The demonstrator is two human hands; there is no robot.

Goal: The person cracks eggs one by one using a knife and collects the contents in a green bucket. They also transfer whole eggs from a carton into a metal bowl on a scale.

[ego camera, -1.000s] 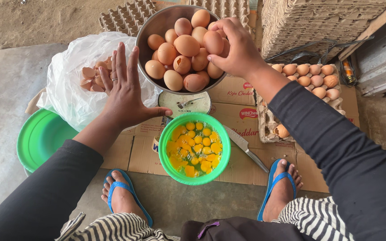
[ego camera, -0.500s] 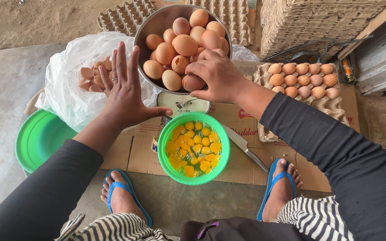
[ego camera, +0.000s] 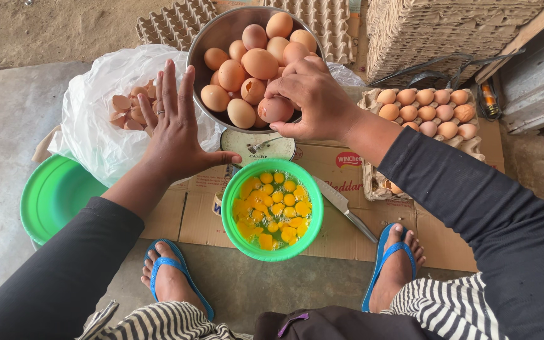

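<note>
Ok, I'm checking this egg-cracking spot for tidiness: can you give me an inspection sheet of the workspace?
Surface: flattened cardboard on concrete floor.
Job's things: metal bowl heaped with brown eggs; green bowl of yolks; knife beside it.
Clutter: white bag of eggshells; green lid; egg tray; stacked empty trays.
Grippers: right hand holds an egg; left hand open, empty.
Cables: black cords behind the tray.
Surroundings: dirt ground; blue sandals.
</note>
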